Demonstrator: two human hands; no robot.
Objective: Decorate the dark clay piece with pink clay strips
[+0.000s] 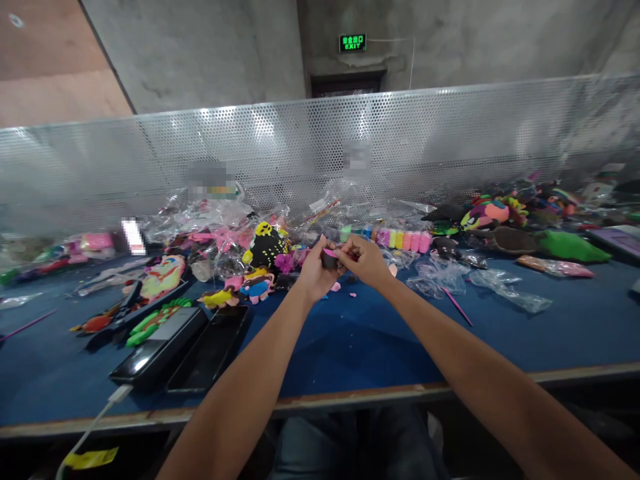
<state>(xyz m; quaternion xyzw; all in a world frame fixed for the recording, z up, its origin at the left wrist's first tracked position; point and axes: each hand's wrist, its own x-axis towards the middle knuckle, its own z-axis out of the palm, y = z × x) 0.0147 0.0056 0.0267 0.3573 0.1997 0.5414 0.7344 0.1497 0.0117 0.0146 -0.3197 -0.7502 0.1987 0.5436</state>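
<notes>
Hands (314, 272) pinching dark pink-topped piece (329, 261); clear packet (554, 267) holds orange-pink contents (573, 269).

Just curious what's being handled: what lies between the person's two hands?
In the head view, a small dark piece with a pink strip: the left hand holds it, and the right hand has its fingertips at its edge.
</notes>
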